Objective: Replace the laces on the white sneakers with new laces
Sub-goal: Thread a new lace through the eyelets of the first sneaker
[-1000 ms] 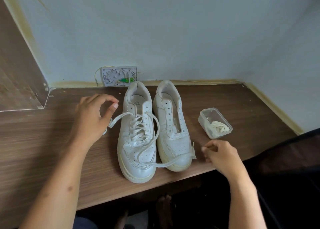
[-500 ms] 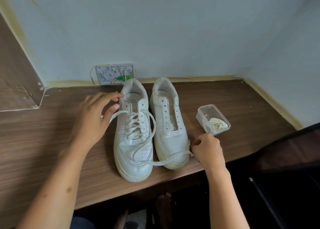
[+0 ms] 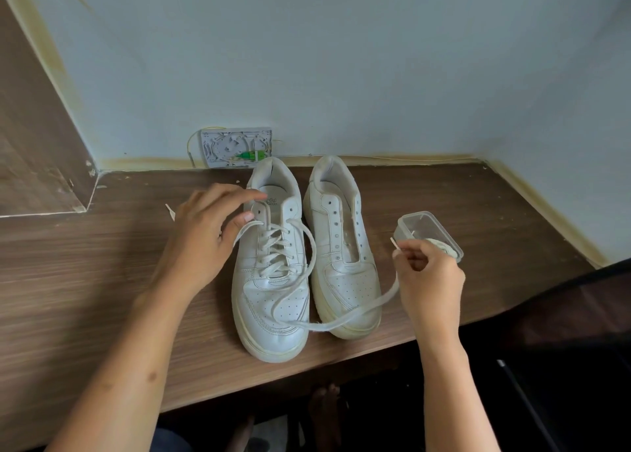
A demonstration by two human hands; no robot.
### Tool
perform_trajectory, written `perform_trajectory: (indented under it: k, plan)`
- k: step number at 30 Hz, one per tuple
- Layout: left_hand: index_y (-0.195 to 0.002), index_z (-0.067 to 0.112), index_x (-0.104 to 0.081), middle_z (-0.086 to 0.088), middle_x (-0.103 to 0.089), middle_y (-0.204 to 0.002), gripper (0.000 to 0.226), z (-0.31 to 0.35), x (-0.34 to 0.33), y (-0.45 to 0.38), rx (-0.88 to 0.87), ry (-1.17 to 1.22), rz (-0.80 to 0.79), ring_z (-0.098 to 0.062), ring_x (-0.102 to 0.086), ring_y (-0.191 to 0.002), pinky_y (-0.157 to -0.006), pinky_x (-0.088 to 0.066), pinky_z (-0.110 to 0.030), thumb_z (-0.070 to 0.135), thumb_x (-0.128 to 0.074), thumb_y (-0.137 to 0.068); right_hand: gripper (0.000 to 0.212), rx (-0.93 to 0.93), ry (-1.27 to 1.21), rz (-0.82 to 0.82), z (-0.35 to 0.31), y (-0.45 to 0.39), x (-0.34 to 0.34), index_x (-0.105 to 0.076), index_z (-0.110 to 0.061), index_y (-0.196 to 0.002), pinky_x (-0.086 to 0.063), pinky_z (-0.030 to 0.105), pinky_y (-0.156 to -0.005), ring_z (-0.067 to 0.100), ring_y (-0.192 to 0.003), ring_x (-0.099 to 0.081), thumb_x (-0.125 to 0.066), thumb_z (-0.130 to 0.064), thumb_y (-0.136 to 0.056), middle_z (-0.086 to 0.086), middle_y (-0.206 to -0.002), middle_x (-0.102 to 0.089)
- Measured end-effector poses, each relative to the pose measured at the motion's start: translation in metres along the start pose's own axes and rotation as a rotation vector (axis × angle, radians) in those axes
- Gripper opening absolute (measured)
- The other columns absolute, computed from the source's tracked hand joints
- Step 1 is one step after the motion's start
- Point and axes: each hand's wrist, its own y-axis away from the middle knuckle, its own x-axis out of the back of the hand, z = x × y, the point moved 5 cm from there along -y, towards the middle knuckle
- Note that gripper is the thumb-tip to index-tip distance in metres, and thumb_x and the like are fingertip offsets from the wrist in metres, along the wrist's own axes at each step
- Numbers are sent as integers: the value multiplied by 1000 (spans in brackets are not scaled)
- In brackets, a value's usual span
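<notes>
White lace runs from left sneaker across to right hand pinching its tip; left hand pinches the other end.

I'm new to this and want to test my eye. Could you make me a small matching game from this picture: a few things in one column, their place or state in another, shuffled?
Things:
1. left sneaker
2. right sneaker
3. plastic tub
4. right hand

States:
A. eyelets bare, no lace
B. pinches a lace end
C. partly laced
D. holds a bundled lace, beside the shoes

Pairs: 1-C, 2-A, 3-D, 4-B
</notes>
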Motion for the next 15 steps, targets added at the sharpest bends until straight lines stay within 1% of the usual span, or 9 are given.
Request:
perform_trajectory:
  k: [1,3,6,8,11,12,13,15]
  plan:
    - [-127,27,-63,1,-58,-120,29,-1,-3,1,15,-5,-20,-23,-52,-102,-88,-44,-42,23,-55,-99,11,36,-35,5,-4,1,-1,-73,-13,-101,-46,5,-66,2,-78,-64,-67,-14,-92,-10,-83,-67]
    - [-132,34,-59,4,-53,-126,33,-4,-9,3,61,-8,-67,-19,-45,-104,-89,-40,-39,25,-50,-101,8,107,-93,7,-15,4,-5,-73,-16,-98,-50,9,-70,5,-79,-66,-68,-17,-91,-8,-85,-69]
    - [-127,35,-61,7,-50,-128,33,-4,-12,3,99,35,-92,-13,-39,-106,-92,-36,-36,23,-50,-99,9,196,-153,-31,-32,12,-19,-72,-17,-100,-54,17,-73,5,-81,-66,-68,-17,-92,-7,-88,-69]
    - [-123,33,-63,7,-51,-127,31,-1,-11,1,113,66,-86,-15,-41,-108,-93,-37,-36,20,-52,-98,11,267,-164,-68,-45,19,-34,-72,-17,-102,-52,15,-74,3,-83,-64,-68,-16,-92,-9,-90,-67]
    - [-120,31,-64,9,-50,-124,28,-1,-11,0,132,139,-87,-15,-49,-108,-97,-42,-41,17,-54,-97,10,347,-145,-105,-61,30,-58,-73,-21,-100,-47,12,-76,2,-87,-61,-67,-17,-93,-11,-93,-64]
    - [-119,30,-64,10,-49,-123,28,-1,-11,0,137,177,-90,-12,-51,-105,-97,-44,-41,16,-55,-96,10,354,-148,-115,-64,32,-66,-73,-21,-101,-46,14,-79,3,-89,-60,-67,-19,-93,-11,-96,-63]
    - [-118,30,-64,11,-48,-122,28,-1,-11,0,143,214,-93,-7,-53,-102,-96,-46,-37,14,-55,-96,11,355,-154,-124,-67,34,-73,-73,-23,-102,-47,19,-83,4,-93,-59,-66,-21,-93,-10,-99,-62]
    - [-116,30,-65,11,-48,-122,29,0,-10,0,157,260,-96,-1,-54,-99,-92,-47,-27,11,-57,-96,13,368,-135,-109,-69,35,-83,-73,-26,-103,-47,33,-91,7,-99,-55,-67,-24,-92,-8,-105,-60]
